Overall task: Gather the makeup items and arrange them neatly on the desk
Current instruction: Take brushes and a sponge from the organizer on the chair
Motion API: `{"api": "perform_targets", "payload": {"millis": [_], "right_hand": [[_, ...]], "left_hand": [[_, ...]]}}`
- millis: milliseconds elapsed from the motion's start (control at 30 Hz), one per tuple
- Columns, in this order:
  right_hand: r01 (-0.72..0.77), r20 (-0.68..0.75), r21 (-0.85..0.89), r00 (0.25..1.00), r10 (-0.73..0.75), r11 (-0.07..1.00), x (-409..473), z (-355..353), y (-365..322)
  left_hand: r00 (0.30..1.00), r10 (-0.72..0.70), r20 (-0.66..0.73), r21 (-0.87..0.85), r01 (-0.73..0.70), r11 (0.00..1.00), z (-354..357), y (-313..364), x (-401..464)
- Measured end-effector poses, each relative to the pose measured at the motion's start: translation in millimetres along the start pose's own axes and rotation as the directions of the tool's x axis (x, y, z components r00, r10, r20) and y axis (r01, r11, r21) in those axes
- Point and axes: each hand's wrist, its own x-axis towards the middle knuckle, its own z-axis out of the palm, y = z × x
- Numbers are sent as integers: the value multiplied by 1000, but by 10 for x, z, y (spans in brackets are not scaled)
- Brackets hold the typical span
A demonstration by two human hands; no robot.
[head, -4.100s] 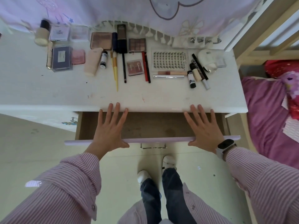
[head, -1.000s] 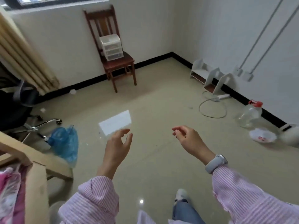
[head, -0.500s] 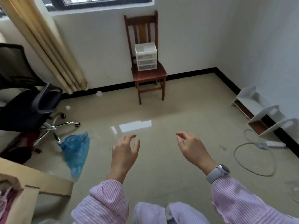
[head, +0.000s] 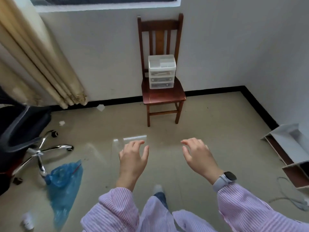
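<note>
The desk and its makeup items are out of view. I face a wooden chair (head: 163, 96) against the far wall. On its seat stands a small white plastic organizer (head: 161, 72) with an open top tray and three drawers. My left hand (head: 133, 158) and my right hand (head: 196, 154) hover in front of me over the floor, palms down, fingers loosely bent, holding nothing. Both are well short of the chair.
A black office chair (head: 25, 131) with a chrome base stands at the left beside a beige curtain (head: 36, 52). A blue plastic bag (head: 64, 185) lies on the floor. A white shelf unit (head: 291, 148) lies at the right wall, with a cable (head: 287, 193) near it.
The view has turned from the desk drawer to the room, and the wooden chair is now centred and nearer. Both hands left the drawer front and stay raised and empty.
</note>
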Motion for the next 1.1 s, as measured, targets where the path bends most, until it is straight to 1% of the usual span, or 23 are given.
{"api": "perform_targets", "payload": {"millis": [100,167,233,300,400,567,667,833,900,933,967,1000,1033,1067,1100], "right_hand": [[11,7,-9,1000,-11,1000,767,-101,1],[-23,-3,5,1000,23,1000,1222,-163,71],[-54,-3,12,999,54,998,1455,-195,110],[-86,28,16,996,85,996,1874,-158,243],[-100,83,17,992,98,995,2577,-61,439],[-89,134,49,988,82,995,3892,78,746],[-63,195,60,980,50,996,4749,106,896],[-15,276,64,961,-4,998,5991,325,1105],[-26,326,83,945,-2,996,6390,528,1172],[-65,354,123,935,18,990,6558,644,1195],[-143,386,198,921,57,970,6711,773,1218],[-257,426,284,897,119,924,6849,914,1247],[-394,472,365,859,197,843,6985,1061,1276],[-531,516,443,810,279,722,7115,1209,1312],[-647,561,504,749,353,572,7231,1351,1349]], "left_hand": [[1000,18,4,8,-18,1000,45,159,855],[999,30,32,15,-31,999,116,285,1355],[998,37,50,29,-38,999,166,354,1614],[995,42,85,27,-44,999,308,375,2028],[993,5,119,22,-7,1000,565,383,2650],[988,-62,139,51,56,997,964,424,3774],[984,-116,135,76,107,991,1144,527,4544],[982,-136,130,99,124,987,1444,654,5638],[978,-150,146,109,135,985,1595,618,5978],[976,-156,154,110,140,984,1677,582,6127],[974,-161,157,108,146,983,1765,539,6263],[974,-166,156,101,151,983,1864,492,6399],[975,-162,155,95,149,984,1970,442,6542],[976,-152,155,94,138,986,2082,388,6682],[977,-141,158,101,126,987,2194,334,6805]]}}
